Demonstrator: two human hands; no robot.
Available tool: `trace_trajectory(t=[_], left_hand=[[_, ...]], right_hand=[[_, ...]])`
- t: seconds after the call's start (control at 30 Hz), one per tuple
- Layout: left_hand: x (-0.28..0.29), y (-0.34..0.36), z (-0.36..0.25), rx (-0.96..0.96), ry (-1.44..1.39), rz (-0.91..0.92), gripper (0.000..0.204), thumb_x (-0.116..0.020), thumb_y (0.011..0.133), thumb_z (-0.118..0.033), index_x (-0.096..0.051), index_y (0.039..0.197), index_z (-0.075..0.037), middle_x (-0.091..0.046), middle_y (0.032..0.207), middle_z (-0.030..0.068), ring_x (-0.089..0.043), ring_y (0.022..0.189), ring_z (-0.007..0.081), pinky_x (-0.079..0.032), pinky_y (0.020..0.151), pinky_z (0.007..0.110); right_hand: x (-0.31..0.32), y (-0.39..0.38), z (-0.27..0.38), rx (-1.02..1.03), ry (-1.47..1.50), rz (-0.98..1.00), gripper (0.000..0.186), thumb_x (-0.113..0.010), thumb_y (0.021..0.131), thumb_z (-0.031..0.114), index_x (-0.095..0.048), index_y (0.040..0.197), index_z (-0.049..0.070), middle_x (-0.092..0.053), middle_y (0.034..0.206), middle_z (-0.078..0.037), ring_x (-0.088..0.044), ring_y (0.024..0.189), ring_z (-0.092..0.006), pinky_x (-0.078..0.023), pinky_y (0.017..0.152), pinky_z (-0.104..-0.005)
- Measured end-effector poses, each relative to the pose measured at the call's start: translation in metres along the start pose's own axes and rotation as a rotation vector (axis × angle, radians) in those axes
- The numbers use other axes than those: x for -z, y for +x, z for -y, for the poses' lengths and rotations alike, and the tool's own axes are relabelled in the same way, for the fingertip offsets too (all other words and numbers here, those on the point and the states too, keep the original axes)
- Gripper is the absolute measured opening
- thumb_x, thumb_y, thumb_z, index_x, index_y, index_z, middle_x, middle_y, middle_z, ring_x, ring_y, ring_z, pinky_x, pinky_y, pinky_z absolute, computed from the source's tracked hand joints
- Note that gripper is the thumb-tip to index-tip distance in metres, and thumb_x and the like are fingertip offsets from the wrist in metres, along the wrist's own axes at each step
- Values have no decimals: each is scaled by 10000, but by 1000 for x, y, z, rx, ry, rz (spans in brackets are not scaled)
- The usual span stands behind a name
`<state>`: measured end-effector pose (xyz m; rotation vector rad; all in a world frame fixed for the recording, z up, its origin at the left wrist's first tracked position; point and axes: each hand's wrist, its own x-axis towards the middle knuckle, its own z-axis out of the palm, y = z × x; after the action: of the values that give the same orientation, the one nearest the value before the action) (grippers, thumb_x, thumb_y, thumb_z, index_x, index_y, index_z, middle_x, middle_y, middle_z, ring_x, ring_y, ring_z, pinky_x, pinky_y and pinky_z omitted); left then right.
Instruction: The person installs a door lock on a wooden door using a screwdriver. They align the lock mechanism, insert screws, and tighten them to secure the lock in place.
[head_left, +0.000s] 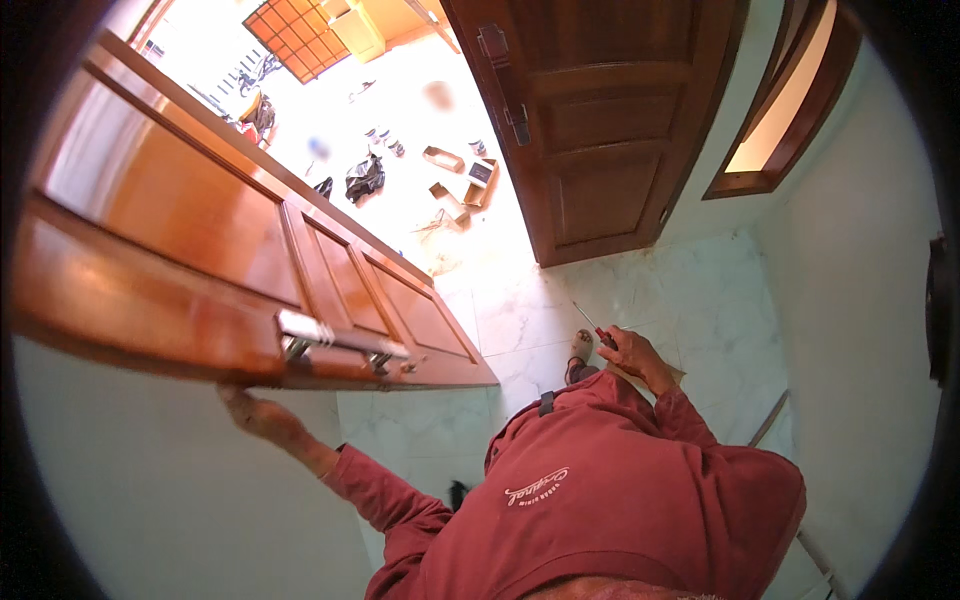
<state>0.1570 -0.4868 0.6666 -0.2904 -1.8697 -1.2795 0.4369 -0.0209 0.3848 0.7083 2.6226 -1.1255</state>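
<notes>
My right hand (637,358) is closed around the dark and red handle of a screwdriver (602,334), held in front of my waist. Its thin metal shaft points away toward the doorway. My left hand (268,418) reaches out to the left, against the edge of a brown panelled wooden door (190,230). The fingers there are blurred and partly hidden, so their grip does not show. This door stands swung open and has a silvery pull handle (340,336) on its face.
A second dark wooden door leaf (600,130) with a metal handle stands on the right. Beyond the doorway lie cardboard boxes (480,182), a black plastic bag (365,178) and footwear. A long thin bar (768,418) leans by the right wall, over pale tiled floor (520,345).
</notes>
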Motion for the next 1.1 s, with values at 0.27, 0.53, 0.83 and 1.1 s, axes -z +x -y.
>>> trace_trajectory(t=[0.27, 0.53, 0.83, 1.1], left_hand=[[-159, -51, -50, 29, -577, 339, 602, -557, 1049, -85, -268, 1577, -70, -557, 1297, 122, -583, 1087, 171, -514, 933, 313], [-293, -34, -64, 19, -439, 645, 589, -702, 972, -235, -441, 1433, 23, -525, 1300, 168, -585, 1115, 241, -516, 939, 369], [-424, -4, -74, -269, -331, 657, 490, -644, 977, -163, -463, 1393, 24, -516, 1341, 220, -531, 1235, 346, -466, 1031, 454], [-479, 11, -52, -351, -302, 574, 445, -648, 967, -86, -468, 1361, 18, -591, 1229, 227, -545, 1161, 390, -452, 984, 483]], right_hand=[[-3, -9, -25, 14, 61, -227, 444, -692, 924, 418, -586, 1143, 46, -709, 931, -199, -687, 878, -397, -521, 751, -468], [11, 18, -32, -40, 88, -206, 436, -644, 937, 457, -567, 1099, 60, -703, 968, -192, -681, 927, -402, -513, 780, -495], [32, 54, -41, -9, 87, -369, 412, -688, 926, 393, -579, 1059, 19, -671, 838, -183, -654, 775, -361, -493, 706, -459], [18, 48, -51, -216, 108, -300, 424, -684, 934, 415, -574, 1117, 48, -708, 923, -229, -688, 894, -445, -520, 749, -538]])
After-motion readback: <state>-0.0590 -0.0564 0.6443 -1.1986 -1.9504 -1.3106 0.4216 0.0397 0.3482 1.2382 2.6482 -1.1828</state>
